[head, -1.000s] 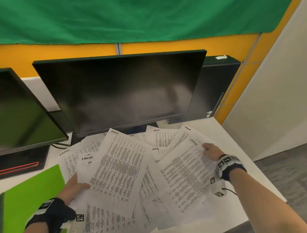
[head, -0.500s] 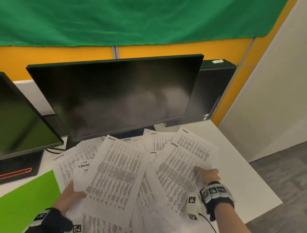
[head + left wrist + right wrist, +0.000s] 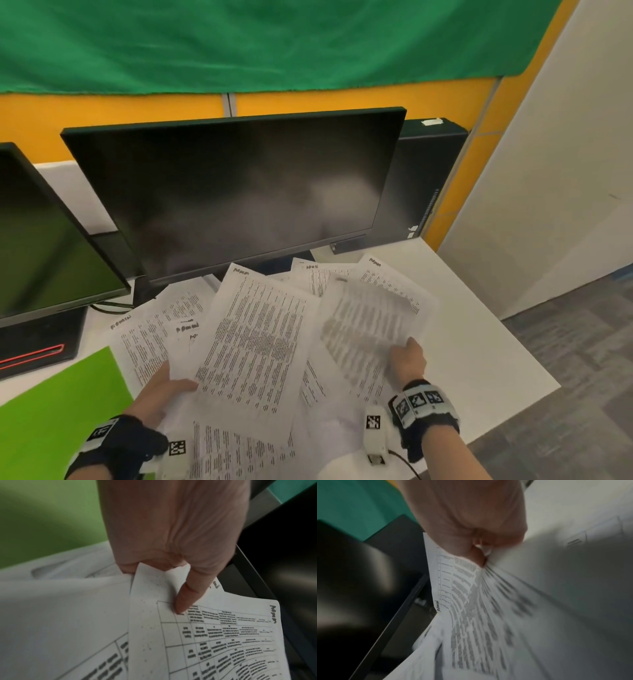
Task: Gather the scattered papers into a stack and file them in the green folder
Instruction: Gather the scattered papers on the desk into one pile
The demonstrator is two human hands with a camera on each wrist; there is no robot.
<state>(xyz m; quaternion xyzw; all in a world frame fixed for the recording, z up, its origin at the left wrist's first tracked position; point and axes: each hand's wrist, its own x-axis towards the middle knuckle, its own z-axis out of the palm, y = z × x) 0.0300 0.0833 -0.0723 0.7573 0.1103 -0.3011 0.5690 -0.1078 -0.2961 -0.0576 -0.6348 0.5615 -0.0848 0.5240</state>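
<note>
White printed papers (image 3: 253,346) lie fanned and overlapping across the lower centre of the frame, on a white desk (image 3: 479,359) in front of a dark monitor (image 3: 233,192). The left hand (image 3: 161,390), at lower left, pinches the near edge of several sheets between thumb and fingers; the wrist view shows the thumb (image 3: 187,596) pressed on a page ruled into a table of small text. The right hand (image 3: 407,359), at lower right, grips the bottom corner of one lifted sheet (image 3: 370,322), which is blurred. Sheets carry dense black print, with a handwritten word at the top of several. Loose paper of this kind is likely light, limp and slick sheet on sheet, so it should bow and slide unless held at an edge or corner with fingers beneath, then squared against the desk. The green folder (image 3: 58,411) lies flat at the lower left of the frame, just beside the spread, partly under its edge. Filing has not begun.
</note>
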